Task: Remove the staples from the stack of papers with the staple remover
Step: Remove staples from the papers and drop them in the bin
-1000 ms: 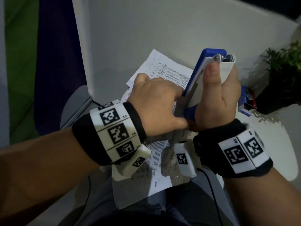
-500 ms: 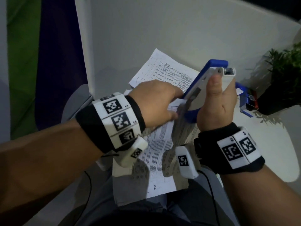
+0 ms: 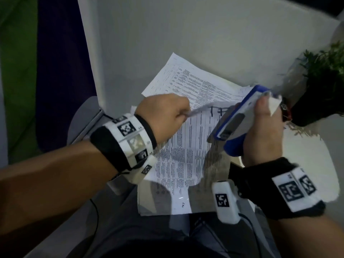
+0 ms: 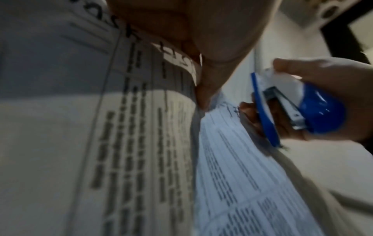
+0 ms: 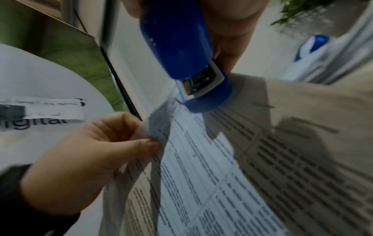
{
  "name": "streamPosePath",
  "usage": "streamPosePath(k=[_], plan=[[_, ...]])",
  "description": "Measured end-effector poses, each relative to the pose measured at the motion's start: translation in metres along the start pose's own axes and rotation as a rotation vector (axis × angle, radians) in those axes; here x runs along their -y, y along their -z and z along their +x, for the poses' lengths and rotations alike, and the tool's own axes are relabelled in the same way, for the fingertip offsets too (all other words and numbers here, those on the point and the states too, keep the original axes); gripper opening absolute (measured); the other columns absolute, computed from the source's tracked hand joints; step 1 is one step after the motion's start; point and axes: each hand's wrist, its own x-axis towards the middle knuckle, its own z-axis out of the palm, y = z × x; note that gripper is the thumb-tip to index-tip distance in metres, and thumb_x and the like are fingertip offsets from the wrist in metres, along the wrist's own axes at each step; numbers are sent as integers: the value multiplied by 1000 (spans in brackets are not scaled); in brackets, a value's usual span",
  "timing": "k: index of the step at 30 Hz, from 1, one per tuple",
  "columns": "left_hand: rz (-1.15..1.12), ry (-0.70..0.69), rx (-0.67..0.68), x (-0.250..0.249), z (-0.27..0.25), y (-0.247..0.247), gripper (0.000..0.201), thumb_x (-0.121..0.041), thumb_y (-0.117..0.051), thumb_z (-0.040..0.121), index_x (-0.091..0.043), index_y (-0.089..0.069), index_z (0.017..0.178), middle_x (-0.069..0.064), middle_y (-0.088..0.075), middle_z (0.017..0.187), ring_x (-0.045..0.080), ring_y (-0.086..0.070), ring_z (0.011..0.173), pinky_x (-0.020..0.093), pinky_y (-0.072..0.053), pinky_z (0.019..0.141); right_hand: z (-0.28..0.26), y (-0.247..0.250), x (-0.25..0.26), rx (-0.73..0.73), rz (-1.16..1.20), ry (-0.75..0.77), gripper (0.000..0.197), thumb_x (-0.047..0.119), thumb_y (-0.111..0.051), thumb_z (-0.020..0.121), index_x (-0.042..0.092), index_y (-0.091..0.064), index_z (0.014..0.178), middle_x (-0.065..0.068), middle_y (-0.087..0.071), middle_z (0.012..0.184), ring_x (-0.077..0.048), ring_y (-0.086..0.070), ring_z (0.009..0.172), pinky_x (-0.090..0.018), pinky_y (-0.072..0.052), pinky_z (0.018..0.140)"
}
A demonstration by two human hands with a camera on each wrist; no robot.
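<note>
Right hand [image 3: 264,133] swung the gripped staple remover [image 3: 240,120] lower and rightward, off the papers [image 3: 178,164]; left hand [image 3: 163,116] pinches top sheet; yank could tear it.

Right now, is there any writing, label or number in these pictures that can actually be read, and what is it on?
"igital": partial dark print on white cloth at the left of the right wrist view; its start is cut off.
White strip above that word: print too blurred to read.
Stack of papers: tables of small print, too small and blurred to read.
Wristband markers: black-and-white square patterns, not words.
</note>
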Motion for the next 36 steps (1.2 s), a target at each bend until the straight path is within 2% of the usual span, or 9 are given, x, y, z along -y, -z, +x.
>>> streamPosePath(k=[3,6,10,15,19,25,31,33,36], plan=[[20,-239,-29,-1,-12,-16,22,-12,-43,79,-13,-61,65,1,-55,60,24,-52,53,24,-38,46,-9,1,-10,18,-97,-38,39,65,-42,77,36,-49,103,20,-58,98,0,-57,94,-25,-41,89],[13,-337,-56,0,-16,-26,22,-2,-43,74,-8,-61,63,6,-55,60,25,-50,52,31,-43,43,-11,6,-21,28,-99,-59,50,71,-42,74,35,-54,107,10,-65,110,-14,-61,109,-36,-44,100],[22,-404,-59,-7,-26,-31,17,7,-53,66,-7,-61,61,7,-55,60,24,-49,51,26,-38,45,-20,16,-30,-17,-36,12,67,69,-41,75,23,-53,123,-2,-62,125,-14,-60,115,-27,-45,102],[-21,-461,4,-15,-43,-45,13,0,-51,68,-7,-60,62,6,-55,67,23,-46,55,24,-34,42,-33,31,-52,19,59,90,68,77,-50,82,17,-60,113,-33,-60,106,-50,-59,99,-69,-44,87],[-35,-477,26,-16,-49,-52,14,1,-70,65,-8,-60,61,5,-53,66,22,-44,54,25,-35,39,-35,30,-44,45,184,87,96,76,-59,75,-11,-47,112,-15,-65,79,-27,-68,66,-32,-57,61],[-22,-522,27,-20,-52,-53,12,-11,-62,73,-11,-63,61,2,-52,66,20,-43,59,24,-33,42,-38,29,-36,70,173,121,104,78,-54,77,-22,-48,109,-5,-69,72,-23,-67,62,-25,-54,59],[103,-226,38,-21,-32,-25,15,-29,-58,78,-18,-67,82,-2,-65,75,23,-62,66,28,-48,53,-42,30,-38,-11,127,110,87,77,-52,80,0,-56,120,-32,-62,110,-47,-61,103,-64,-46,92],[126,-79,186,-21,-27,-17,20,-40,-56,88,-25,-68,95,-7,-66,88,18,-62,85,29,-47,68,-40,29,-34,-10,62,134,69,79,-50,79,24,-57,120,-20,-61,123,-38,-58,116,-60,-42,101],[-43,83,285,-19,-21,-7,22,-42,-54,90,-26,-69,93,-10,-59,73,11,-54,76,26,-39,64,-36,26,-22,19,46,164,76,83,-47,76,25,-50,126,-11,-58,130,-29,-55,123,-55,-40,106]])
